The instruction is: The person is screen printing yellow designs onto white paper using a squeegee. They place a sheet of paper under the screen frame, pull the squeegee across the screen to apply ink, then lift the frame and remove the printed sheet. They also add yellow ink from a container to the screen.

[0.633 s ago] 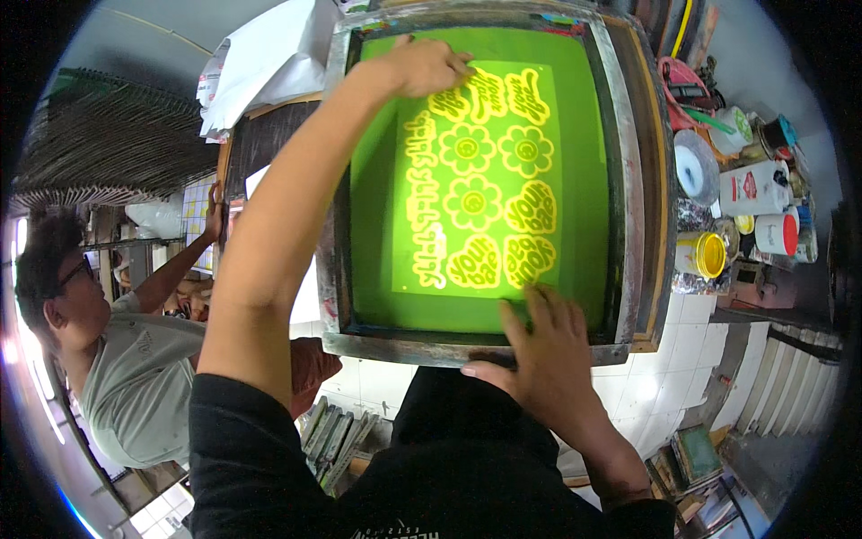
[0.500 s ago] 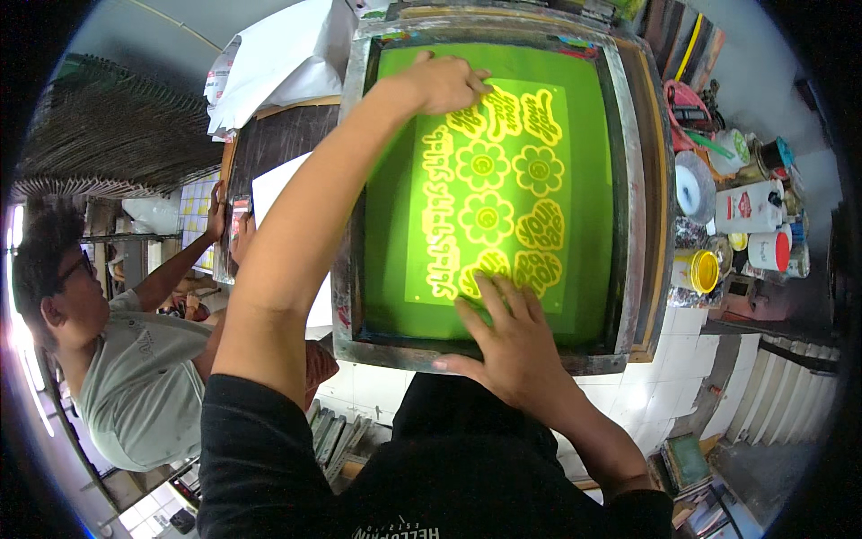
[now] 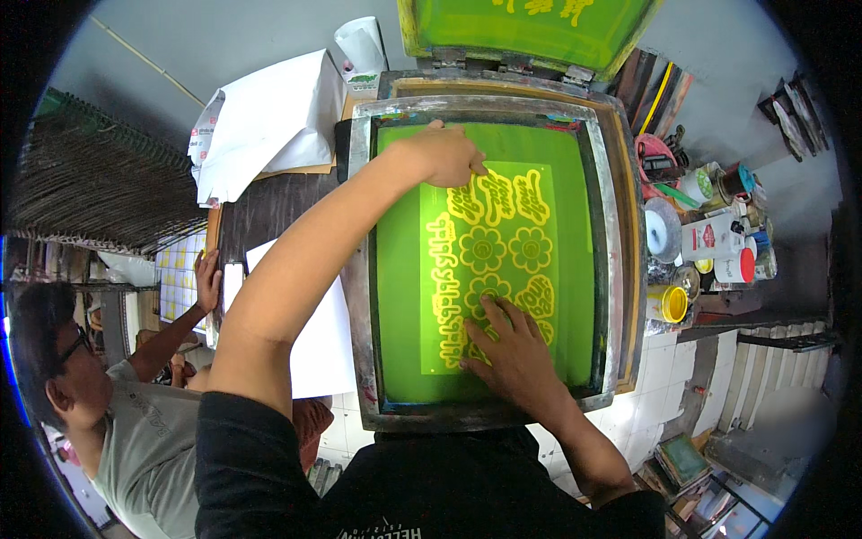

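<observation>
A framed printing screen [image 3: 361, 269] with green mesh lies in front of me. On the mesh is a translucent patterned sheet [image 3: 458, 269] with yellow-outlined flowers and lettering. My left hand [image 3: 442, 154] reaches across to the far side, its bent fingers touching the mesh and the sheet's far edge. Nothing shows in its grasp. Spread over the sheet's nearer half is my right hand [image 3: 516, 355], fingers apart, covering part of a flower and some lettering.
Another green screen [image 3: 530, 31] stands raised on hinges behind. To the left are white paper [image 3: 323, 332], a white bag [image 3: 269, 117] and a co-worker [image 3: 148, 395] with a hand at the table edge. A yellow tub [image 3: 666, 304] and several bottles crowd the right.
The view has tilted upward, bringing the raised screen into sight. My right hand has slid farther up the sheet, away from the frame's near edge. My left hand stays near the far edge.
</observation>
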Action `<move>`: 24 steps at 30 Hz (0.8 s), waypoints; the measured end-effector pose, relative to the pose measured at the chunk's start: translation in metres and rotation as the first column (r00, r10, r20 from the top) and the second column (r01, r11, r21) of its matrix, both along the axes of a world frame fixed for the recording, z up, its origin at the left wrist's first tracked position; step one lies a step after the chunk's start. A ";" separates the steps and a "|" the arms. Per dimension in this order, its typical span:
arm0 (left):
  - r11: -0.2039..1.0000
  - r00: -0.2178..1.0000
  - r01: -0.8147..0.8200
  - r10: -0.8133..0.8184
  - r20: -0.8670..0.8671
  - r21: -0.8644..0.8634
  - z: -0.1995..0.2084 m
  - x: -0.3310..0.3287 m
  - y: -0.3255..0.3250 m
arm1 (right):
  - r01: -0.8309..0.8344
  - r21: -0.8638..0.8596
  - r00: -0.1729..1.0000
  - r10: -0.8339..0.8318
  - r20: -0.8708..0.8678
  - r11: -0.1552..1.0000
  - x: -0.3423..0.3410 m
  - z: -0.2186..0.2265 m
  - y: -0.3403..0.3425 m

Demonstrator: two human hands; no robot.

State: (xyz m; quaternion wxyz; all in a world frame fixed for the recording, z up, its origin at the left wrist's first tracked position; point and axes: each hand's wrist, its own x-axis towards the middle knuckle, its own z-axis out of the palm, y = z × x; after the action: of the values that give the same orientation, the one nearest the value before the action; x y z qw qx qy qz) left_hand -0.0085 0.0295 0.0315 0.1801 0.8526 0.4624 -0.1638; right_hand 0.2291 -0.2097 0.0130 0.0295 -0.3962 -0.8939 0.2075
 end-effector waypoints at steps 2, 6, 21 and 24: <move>1.000 1.000 0.004 -0.004 0.006 -0.015 0.001 0.000 0.002 | 0.017 0.010 1.000 -0.017 -0.002 1.000 0.000 0.000 -0.001; 1.000 0.999 0.028 -0.028 0.022 0.008 -0.002 -0.003 0.001 | 0.047 -0.005 0.999 -0.047 -0.025 0.999 -0.001 -0.001 -0.001; 0.990 0.998 0.046 -0.052 0.042 0.132 -0.016 -0.006 -0.010 | 0.350 0.004 0.924 -0.345 -0.167 0.937 0.112 0.031 -0.040; 0.992 0.998 0.035 -0.040 0.045 0.119 -0.016 -0.005 -0.012 | 0.390 0.040 0.907 -0.376 -0.191 0.920 0.127 0.038 -0.048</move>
State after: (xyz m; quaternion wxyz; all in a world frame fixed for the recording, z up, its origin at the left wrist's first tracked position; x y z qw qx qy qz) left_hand -0.0136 0.0173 0.0151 0.1370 0.8739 0.4509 -0.1195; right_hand 0.3561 -0.2574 0.0509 0.1654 -0.5420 -0.7998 0.1978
